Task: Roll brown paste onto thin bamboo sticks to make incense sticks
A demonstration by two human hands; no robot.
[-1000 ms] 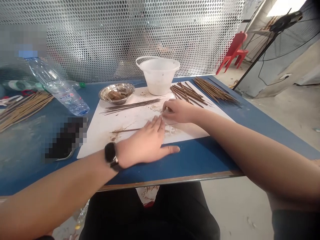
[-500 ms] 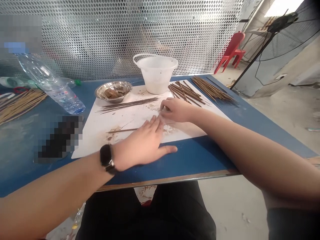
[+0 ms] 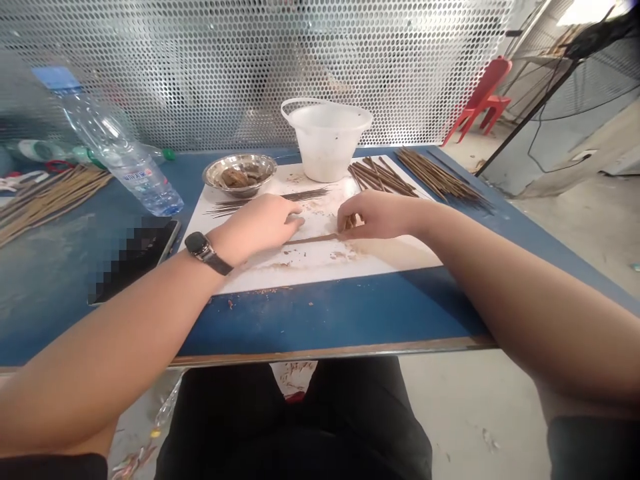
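Observation:
A thin brown stick (image 3: 313, 239) lies across the white sheet (image 3: 320, 267), its right end under the fingertips of my right hand (image 3: 377, 215), which pinches it. My left hand (image 3: 260, 220) rests palm down, fingers together, just above the stick's left end. Its fingertips stop short of a bundle of thin dark sticks (image 3: 300, 195), whose left part it hides. A loose pile of brown sticks (image 3: 383, 179) lies on the sheet's far edge. Brown crumbs and dust are scattered over the sheet.
A steel bowl of brown lumps (image 3: 240, 175) and a white plastic bucket (image 3: 327, 143) stand beyond the sheet. Stick bundles (image 3: 440, 175) (image 3: 50, 203) lie on the blue table (image 3: 320, 327), with a water bottle (image 3: 125, 160) and a blurred phone (image 3: 135, 267) at left.
My left hand has slid up and left across the sheet. The brown stick has shifted up and right, and my right hand has closed on its end. The view has tilted slightly.

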